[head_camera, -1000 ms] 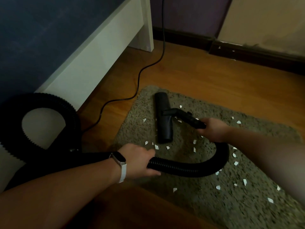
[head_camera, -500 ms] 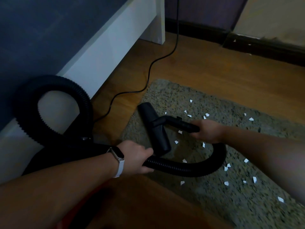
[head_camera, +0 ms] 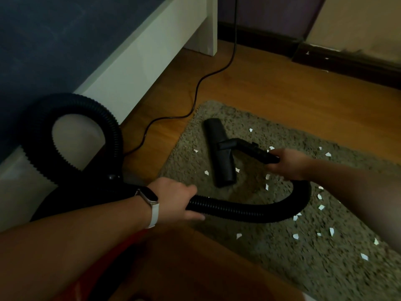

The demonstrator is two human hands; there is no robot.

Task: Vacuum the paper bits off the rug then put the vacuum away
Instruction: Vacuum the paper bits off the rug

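Far left: spare hose loop (head_camera: 65, 118) stands up against the bed frame (head_camera: 134, 68), behind my left wrist, so the slack is off the rug (head_camera: 303, 268). The vacuum body under it is too dark to make out.

Left hand (head_camera: 175, 198), wristband (head_camera: 152, 205) on: fingers wrapped round the hose (head_camera: 238, 208) mid-run. Reason: it feeds slack and stops the hose dragging through the paper.

Power cord (head_camera: 195, 92) runs on the floor beyond my left fingers, off the rug.

Floor head (head_camera: 220, 153) lies flat on the rug between my two hands, near the rug's left edge, with bits close on both sides of it.

Right hand (head_camera: 286, 162): fingers clamped round the wand (head_camera: 256, 152) just behind the head, for steering. The hose curves from there under my right wrist back to my left fingers.

Paper bits (head_camera: 297, 236): mostly right of and nearer than my right fingers, scattered on the rug. My read: mid-vacuuming, most of the rug not yet done, sweep rightward next.
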